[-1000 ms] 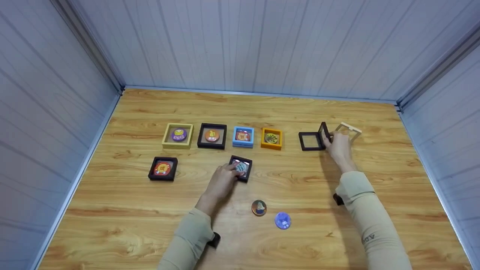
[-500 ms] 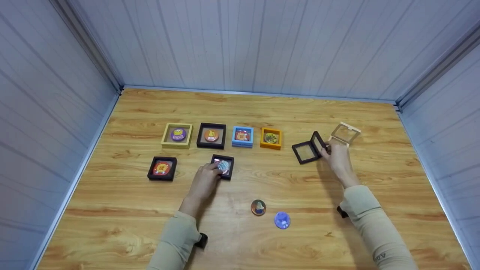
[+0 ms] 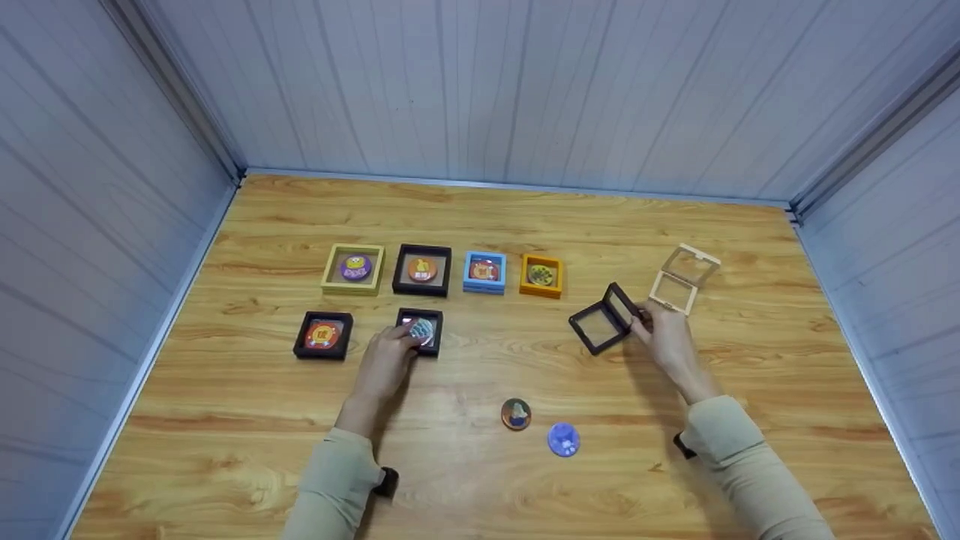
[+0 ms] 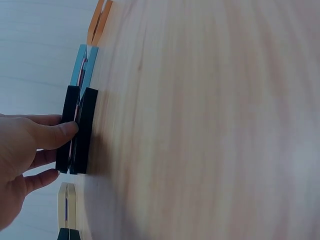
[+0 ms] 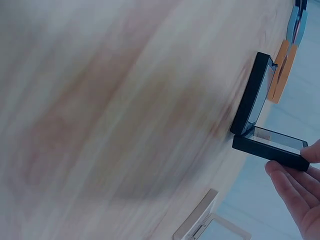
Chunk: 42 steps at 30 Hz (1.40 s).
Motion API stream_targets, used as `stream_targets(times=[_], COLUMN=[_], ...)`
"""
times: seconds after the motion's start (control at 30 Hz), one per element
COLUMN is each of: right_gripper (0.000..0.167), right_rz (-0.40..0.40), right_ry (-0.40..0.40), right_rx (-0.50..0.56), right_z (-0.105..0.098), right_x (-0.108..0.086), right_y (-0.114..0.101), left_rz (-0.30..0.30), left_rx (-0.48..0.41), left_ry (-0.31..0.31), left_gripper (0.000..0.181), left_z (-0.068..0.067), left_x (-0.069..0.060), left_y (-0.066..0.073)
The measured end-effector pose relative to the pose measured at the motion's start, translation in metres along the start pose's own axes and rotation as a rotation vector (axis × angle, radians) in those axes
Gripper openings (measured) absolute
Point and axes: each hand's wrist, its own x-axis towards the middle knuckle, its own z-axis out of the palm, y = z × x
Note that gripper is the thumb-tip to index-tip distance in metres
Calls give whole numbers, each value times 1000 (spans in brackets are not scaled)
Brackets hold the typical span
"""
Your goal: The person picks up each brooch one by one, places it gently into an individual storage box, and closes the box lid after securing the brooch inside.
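Note:
My left hand (image 3: 384,364) grips a small black display frame (image 4: 87,130) that holds a round teal-patterned badge (image 3: 422,331). In the left wrist view the thumb lies across its edge, with fingers behind. My right hand (image 3: 670,339) pinches the raised half of another black display frame (image 3: 585,339), which is hinged open and has no badge inside. That same hinged frame (image 5: 248,97) shows its two halves at about a right angle in the right wrist view. Two loose round badges lie nearer me, one dark with a figure (image 3: 516,414), one purple (image 3: 564,439).
A back row holds a yellow frame (image 3: 325,279), a larger black frame (image 3: 397,279), a blue frame (image 3: 484,287) and an orange frame (image 3: 541,291), each with a badge. A black frame (image 3: 299,343) with a red badge sits left. A cream frame (image 3: 691,298) stands open at right.
My left hand has slid its black frame leftward, beneath the larger black one. My right hand has drawn the open black frame toward me and left, turning it; the cream frame is more exposed.

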Motion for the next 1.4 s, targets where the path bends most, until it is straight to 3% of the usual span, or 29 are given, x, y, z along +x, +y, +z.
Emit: stream_targets(times=[0.33, 0.93, 1.4], right_gripper=[18, 17, 18], right_rz=[-30, -143, -145], right_ry=[-46, -54, -89], right_rx=[21, 79, 74], right_z=[6, 18, 23], right_x=[-16, -34, -46], right_y=[-16, -43, -56], left_rz=[-22, -43, -96], left_rx=[10, 24, 26], left_ry=[36, 12, 3], left_gripper=[20, 20, 18], left_z=[-6, -18, -21], left_x=[-6, -11, -19], left_y=[-11, -22, -23])
